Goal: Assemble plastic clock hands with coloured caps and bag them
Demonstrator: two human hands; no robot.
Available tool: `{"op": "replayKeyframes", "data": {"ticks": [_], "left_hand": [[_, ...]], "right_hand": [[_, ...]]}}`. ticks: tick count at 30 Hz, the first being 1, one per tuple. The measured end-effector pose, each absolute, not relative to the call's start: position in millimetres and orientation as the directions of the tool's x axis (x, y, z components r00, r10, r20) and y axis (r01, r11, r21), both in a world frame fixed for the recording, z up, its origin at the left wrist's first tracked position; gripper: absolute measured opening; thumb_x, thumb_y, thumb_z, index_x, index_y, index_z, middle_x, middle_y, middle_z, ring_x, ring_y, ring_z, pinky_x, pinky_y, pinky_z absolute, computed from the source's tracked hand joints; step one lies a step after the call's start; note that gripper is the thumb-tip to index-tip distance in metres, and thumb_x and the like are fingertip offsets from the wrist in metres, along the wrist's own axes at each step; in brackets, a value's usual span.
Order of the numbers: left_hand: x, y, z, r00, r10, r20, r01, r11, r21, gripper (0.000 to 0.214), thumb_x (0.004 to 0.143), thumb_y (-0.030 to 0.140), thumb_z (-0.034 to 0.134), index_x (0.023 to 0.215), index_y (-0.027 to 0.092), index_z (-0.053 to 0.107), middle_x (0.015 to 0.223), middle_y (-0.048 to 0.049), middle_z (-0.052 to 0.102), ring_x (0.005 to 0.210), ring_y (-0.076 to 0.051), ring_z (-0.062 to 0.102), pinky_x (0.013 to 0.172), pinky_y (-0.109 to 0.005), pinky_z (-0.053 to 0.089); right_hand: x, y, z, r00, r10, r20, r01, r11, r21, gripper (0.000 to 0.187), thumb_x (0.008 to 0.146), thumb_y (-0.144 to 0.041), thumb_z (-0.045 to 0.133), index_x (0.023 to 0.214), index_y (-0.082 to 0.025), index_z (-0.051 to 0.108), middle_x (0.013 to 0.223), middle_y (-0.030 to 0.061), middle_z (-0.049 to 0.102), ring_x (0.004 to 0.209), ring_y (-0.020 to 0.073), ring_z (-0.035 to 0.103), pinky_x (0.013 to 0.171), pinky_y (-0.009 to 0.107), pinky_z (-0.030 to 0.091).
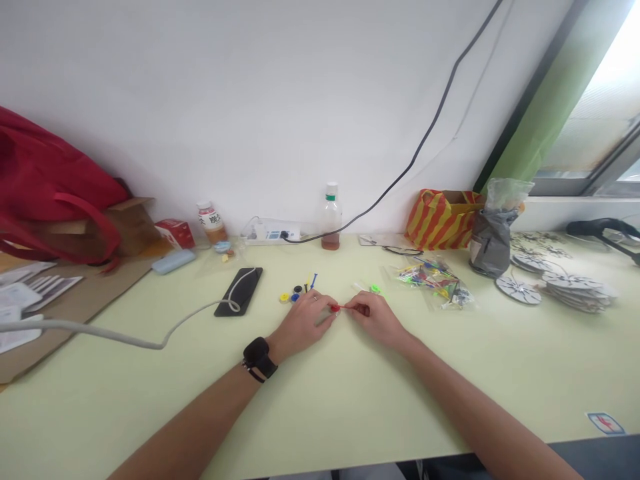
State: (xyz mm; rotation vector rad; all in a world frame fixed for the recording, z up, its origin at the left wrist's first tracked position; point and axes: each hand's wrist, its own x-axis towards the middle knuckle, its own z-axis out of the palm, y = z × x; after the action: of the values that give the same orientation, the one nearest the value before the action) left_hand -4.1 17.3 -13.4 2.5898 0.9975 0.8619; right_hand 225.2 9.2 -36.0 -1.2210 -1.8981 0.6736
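My left hand (303, 323), with a black watch on its wrist, pinches a small red round piece (335, 308) on the pale green table (350, 400). Against that piece my right hand (373, 313) holds a thin red stick (345, 307), fingertips closed on it. Just beyond my left hand lie small yellow, blue and black round pieces (293, 295) and a blue stick (313, 280). A green piece (375, 288) lies beyond my right hand.
A clear bag of coloured sticks (435, 280) lies right of my hands, patterned discs (565, 287) farther right. A black phone (240, 291) with a grey cable lies to the left. Bottles, a power strip, a striped bag and a red bag line the wall.
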Motion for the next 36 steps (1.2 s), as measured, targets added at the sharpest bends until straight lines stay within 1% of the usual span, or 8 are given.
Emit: {"op": "replayKeyframes", "data": {"ticks": [8,12,14,16,19,23,26,36], "left_hand": [[0.5,12.1,-12.0,0.615,0.649,0.448,0.582,-0.757,0.296,0.013,0.101,0.024,0.056,0.103,0.024,0.068,0.103,-0.0052,0.075,0.109,-0.027,0.06,0.095,-0.047,0.046],[2.8,9.5,-13.5,0.622,0.642,0.448,0.607,-0.757,0.242,0.013,0.102,0.027,0.056,0.102,0.024,0.068,0.103,-0.0057,0.075,0.11,-0.029,0.059,0.095,-0.049,0.043],[2.7,10.3,-15.3,0.621,0.648,0.441,0.608,-0.753,0.251,0.013,0.103,0.027,0.054,0.105,0.023,0.067,0.101,-0.0054,0.074,0.108,-0.028,0.059,0.095,-0.049,0.043],[1.9,12.1,-17.5,0.618,0.653,0.438,0.597,-0.752,0.278,0.016,0.103,0.024,0.053,0.113,0.023,0.066,0.102,-0.0056,0.073,0.107,-0.027,0.058,0.096,-0.048,0.044],[0.9,15.0,-19.9,0.627,0.639,0.446,0.563,-0.767,0.308,0.023,0.104,0.022,0.05,0.122,0.023,0.064,0.107,-0.0072,0.072,0.108,-0.027,0.057,0.096,-0.047,0.046],[0.9,15.8,-19.9,0.646,0.617,0.45,0.524,-0.787,0.326,0.024,0.105,0.02,0.046,0.114,0.023,0.067,0.106,-0.008,0.069,0.106,-0.026,0.057,0.097,-0.047,0.047],[1.4,15.2,-18.8,0.648,0.62,0.442,0.522,-0.784,0.336,0.024,0.106,0.021,0.045,0.114,0.024,0.067,0.106,-0.0074,0.069,0.105,-0.025,0.056,0.098,-0.046,0.047],[1.8,15.0,-18.1,0.638,0.649,0.414,0.526,-0.76,0.382,0.023,0.107,0.024,0.046,0.114,0.024,0.068,0.108,-0.0064,0.069,0.104,-0.025,0.055,0.098,-0.045,0.046]], "right_hand": [[227.0,7.9,-35.7,-0.3,0.901,0.313,0.51,0.428,-0.746,0.019,0.094,-0.026,0.059,0.093,-0.021,0.077,0.085,0.0046,0.067,0.071,0.0171,0.057,0.066,0.031,0.045],[227.5,5.1,-32.8,-0.294,0.912,0.287,0.459,0.398,-0.794,0.017,0.092,-0.028,0.061,0.095,-0.019,0.076,0.084,0.0046,0.069,0.069,0.0166,0.056,0.064,0.031,0.046],[227.8,2.7,-28.8,-0.296,0.92,0.257,0.367,0.358,-0.859,0.018,0.091,-0.03,0.063,0.099,-0.019,0.074,0.086,0.0049,0.071,0.072,0.017,0.059,0.066,0.031,0.048],[227.7,0.0,-23.3,-0.321,0.921,0.222,0.24,0.306,-0.921,0.02,0.09,-0.033,0.065,0.102,-0.018,0.074,0.092,0.0065,0.073,0.079,0.0185,0.064,0.072,0.032,0.052],[226.7,-3.4,-15.2,-0.356,0.919,0.17,0.109,0.221,-0.969,0.027,0.089,-0.042,0.07,0.101,-0.018,0.075,0.097,0.0079,0.075,0.086,0.0198,0.066,0.081,0.035,0.053],[224.4,-5.3,-10.4,-0.36,0.925,0.124,0.041,0.149,-0.988,0.035,0.085,-0.05,0.074,0.101,-0.018,0.076,0.088,0.0061,0.074,0.08,0.0182,0.065,0.081,0.035,0.053],[223.0,-4.8,-12.0,-0.351,0.929,0.113,0.006,0.123,-0.992,0.037,0.085,-0.051,0.075,0.102,-0.018,0.077,0.087,0.0059,0.073,0.081,0.018,0.065,0.084,0.035,0.053],[223.5,-0.6,-24.3,-0.307,0.951,0.032,-0.089,0.005,-0.996,0.032,0.081,-0.045,0.08,0.099,-0.018,0.078,0.09,0.0052,0.072,0.085,0.0171,0.064,0.086,0.034,0.051]]}}
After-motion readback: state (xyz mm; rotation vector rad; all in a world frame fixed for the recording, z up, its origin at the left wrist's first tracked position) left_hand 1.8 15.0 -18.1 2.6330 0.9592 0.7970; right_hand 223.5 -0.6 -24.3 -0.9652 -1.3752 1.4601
